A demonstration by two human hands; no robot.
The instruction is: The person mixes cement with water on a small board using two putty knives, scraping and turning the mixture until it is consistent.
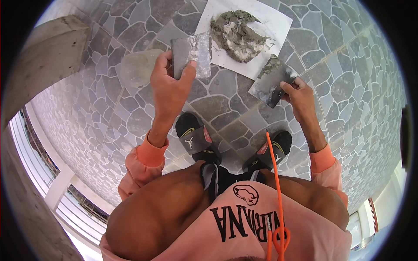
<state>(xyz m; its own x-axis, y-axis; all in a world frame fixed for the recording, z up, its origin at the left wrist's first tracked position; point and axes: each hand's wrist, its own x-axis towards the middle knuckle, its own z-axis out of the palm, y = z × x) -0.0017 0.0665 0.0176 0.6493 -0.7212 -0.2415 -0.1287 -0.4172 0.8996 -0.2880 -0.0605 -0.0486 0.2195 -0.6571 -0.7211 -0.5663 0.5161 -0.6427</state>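
My left hand (173, 81) holds a flat, grey rectangular plate (180, 53), the thumb lying on its face. White, crumbly residue coats the plate's right half. In my right hand (298, 96) is a second thin, dark rectangular plate (271, 83), tilted, pinched at its right edge. Grey paste clings to that plate's upper corner, and pale smears mark its lower part. Beyond both hands, a mound of grey cement-like paste (240, 36) mixed with white material sits on a white square sheet or tile (277, 19). The right plate overlaps the sheet's near corner in view.
A translucent plastic container (135, 68) stands left of my left hand. The floor (225, 81) has a stone pattern with pale joints. My sandalled feet (199, 138) are below the hands. A heavy slab-like structure (52, 55) rises at left, and an orange cord (276, 169) hangs before my shirt.
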